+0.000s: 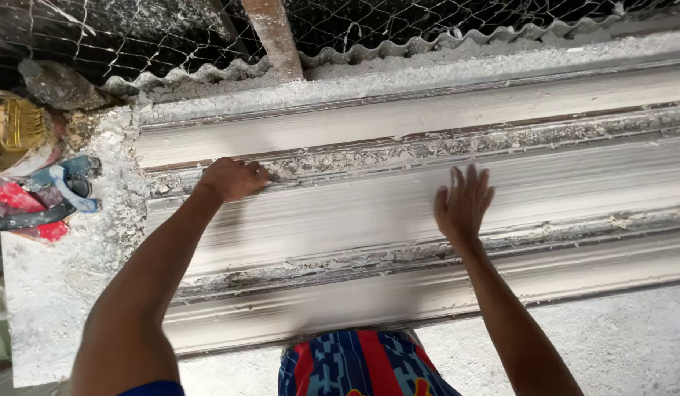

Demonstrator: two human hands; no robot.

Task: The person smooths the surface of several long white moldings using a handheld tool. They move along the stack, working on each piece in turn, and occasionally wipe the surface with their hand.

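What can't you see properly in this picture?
- Head view: the small tool in the left hand is mostly hidden by the closed fingers.
- The long white moulding runs off the right edge.
- The right hand is motion-blurred; its palm faces away.
- The clutter at left is cut off by the edge.

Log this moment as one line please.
left hand: gripping small tool on plaster moulding | right hand: flat, open on moulding

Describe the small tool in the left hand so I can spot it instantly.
Start at the long pale plaster moulding on the bench. Follow its upper crusted groove leftward to the left hand. The thin grey blade poking from its fingers is the only tool touching the moulding.
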